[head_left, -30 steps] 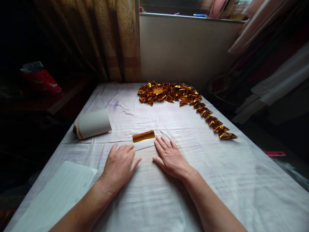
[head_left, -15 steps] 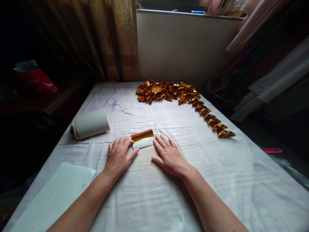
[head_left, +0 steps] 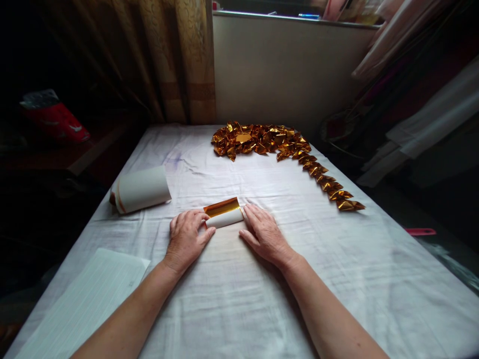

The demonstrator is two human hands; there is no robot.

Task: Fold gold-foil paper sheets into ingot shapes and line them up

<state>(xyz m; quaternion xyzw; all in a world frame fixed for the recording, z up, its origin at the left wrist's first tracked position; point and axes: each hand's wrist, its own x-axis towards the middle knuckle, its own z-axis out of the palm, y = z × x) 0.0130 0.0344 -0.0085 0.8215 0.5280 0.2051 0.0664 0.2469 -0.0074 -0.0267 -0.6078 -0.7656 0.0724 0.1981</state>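
Head view: the left hand [head_left: 189, 237], a little left of the frame's centre, has its thumb and index finger closed on the left end of a partly folded sheet of gold foil paper [head_left: 224, 219]. The right hand [head_left: 266, 233], right of centre, lies palm down, its fingers extended and holding nothing, the tips at the sheet's right end; whether they touch it I cannot tell. The sheet sits mid-frame, its white backing folded up along the near edge, gold showing behind. Beneath is a white tablecloth [head_left: 232, 309]. Left of the hands lies a roll of white-backed paper [head_left: 144, 189]; at the lower left, a pale sheet of lined paper [head_left: 90, 299]. Folded gold foil pieces [head_left: 262, 139] are heaped at upper centre, with a chain of them trailing toward the right. Farther out, a patterned curtain [head_left: 194, 60] hangs at the upper left, and a red packet [head_left: 60, 122] stands out against the dark.
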